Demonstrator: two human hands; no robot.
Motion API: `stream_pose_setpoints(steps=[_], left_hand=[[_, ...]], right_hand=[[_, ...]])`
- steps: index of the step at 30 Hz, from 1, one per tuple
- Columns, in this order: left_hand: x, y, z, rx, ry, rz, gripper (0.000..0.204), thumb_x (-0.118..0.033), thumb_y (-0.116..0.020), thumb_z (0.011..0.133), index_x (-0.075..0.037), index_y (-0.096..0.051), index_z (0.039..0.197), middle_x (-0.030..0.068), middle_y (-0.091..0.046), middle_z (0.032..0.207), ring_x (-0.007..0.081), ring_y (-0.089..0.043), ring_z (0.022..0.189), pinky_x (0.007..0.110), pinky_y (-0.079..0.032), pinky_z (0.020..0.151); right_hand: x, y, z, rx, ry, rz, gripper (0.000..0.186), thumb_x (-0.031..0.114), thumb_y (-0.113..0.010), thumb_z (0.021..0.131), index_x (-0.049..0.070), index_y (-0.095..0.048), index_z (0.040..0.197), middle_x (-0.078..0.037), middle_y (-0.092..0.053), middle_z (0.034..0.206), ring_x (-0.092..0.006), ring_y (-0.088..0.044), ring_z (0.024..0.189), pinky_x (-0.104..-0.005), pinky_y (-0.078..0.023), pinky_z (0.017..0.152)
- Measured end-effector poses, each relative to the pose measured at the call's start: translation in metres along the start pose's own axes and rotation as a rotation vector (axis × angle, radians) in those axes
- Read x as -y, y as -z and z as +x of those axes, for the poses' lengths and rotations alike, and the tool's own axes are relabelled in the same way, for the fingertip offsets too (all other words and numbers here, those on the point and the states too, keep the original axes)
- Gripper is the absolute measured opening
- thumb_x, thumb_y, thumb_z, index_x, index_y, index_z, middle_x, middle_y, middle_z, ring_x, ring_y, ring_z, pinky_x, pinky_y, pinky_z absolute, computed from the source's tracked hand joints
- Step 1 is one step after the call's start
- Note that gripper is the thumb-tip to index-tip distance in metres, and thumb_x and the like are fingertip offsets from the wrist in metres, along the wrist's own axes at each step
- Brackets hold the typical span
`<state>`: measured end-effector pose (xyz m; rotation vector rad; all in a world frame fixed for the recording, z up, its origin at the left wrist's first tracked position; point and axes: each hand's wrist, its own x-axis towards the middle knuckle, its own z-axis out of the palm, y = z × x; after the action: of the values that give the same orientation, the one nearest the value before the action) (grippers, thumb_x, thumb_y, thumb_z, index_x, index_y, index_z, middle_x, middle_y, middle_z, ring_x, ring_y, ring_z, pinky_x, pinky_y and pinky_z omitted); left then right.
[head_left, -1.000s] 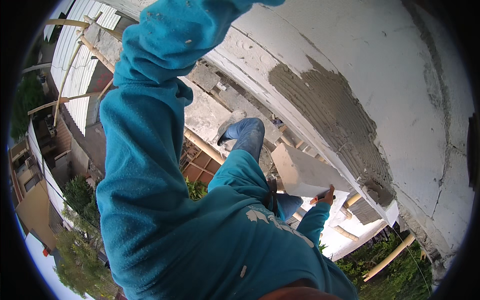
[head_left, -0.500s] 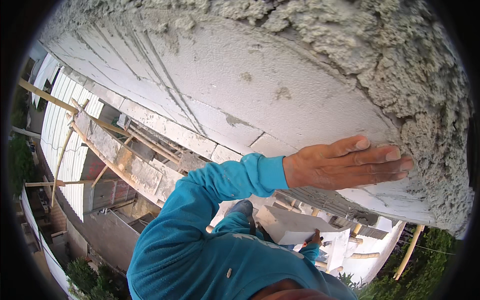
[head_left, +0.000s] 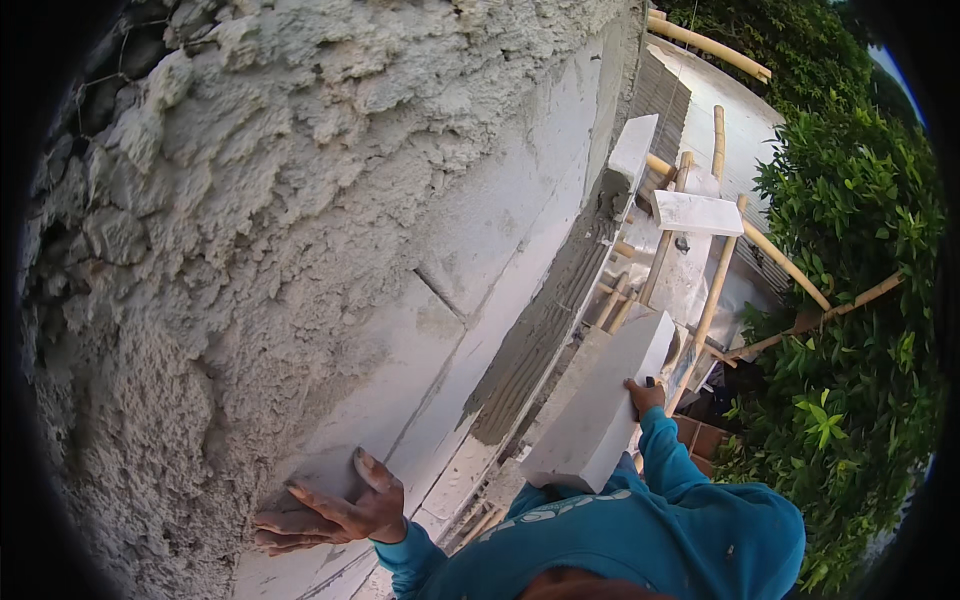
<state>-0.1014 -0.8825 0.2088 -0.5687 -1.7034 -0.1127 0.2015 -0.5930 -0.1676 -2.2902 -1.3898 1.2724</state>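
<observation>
My left hand (head_left: 335, 515) rests with spread fingers against the pale block wall (head_left: 400, 400), near the edge of its rough grey mortar coat (head_left: 250, 250). It holds nothing. My right hand (head_left: 646, 396) grips the side of a long white lightweight block (head_left: 605, 405), which is tilted in front of my body. Something small and dark shows by that hand's thumb; I cannot make out what it is. Combed grey mortar (head_left: 535, 350) lies in ridges along the top of the lower course, between the wall and the held block.
Bamboo scaffold poles (head_left: 715, 280) cross beyond the block. Another white block (head_left: 698, 213) lies across the poles, and one more piece (head_left: 633, 150) stands at the far end of the mortar strip. Dense green leaves (head_left: 830, 400) crowd the right side, beside corrugated roofing (head_left: 665, 95).
The view has swung to the right along the wall. My left hand now appears at the lower left, its fingers more spread. The block in my right hand shows more fully.
</observation>
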Motion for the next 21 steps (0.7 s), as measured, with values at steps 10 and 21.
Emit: stream_pose_setpoints(steps=[10, 21], left_hand=[[0.027, -0.011, 0.014, -0.220, -0.152, -0.113, 0.059, -0.058, -0.060, 0.085, -0.016, -0.063, 0.127, 0.0171, -0.045, 0.145, 0.0324, -0.034, 0.140, 0.063, -0.014, 0.113], [0.022, -0.026, 0.011, -0.288, -0.109, -0.453, 0.055, -0.061, -0.060, 0.083, -0.019, -0.069, 0.116, 0.0117, -0.053, 0.139, 0.0286, -0.018, 0.147, 0.056, 0.002, 0.116]], right_hand=[[-0.168, 0.042, -0.052, -0.286, -0.201, 0.181, 0.085, 0.048, -0.083, 0.060, -0.011, -0.058, 0.116, -0.025, -0.065, 0.111, -0.0344, -0.065, 0.102, -0.0400, -0.052, 0.089], [-0.357, 0.076, -0.180, -0.538, -0.547, 0.542, 0.078, 0.038, -0.082, 0.063, -0.011, -0.057, 0.118, -0.021, -0.066, 0.107, -0.0293, -0.068, 0.090, -0.0377, -0.055, 0.079]])
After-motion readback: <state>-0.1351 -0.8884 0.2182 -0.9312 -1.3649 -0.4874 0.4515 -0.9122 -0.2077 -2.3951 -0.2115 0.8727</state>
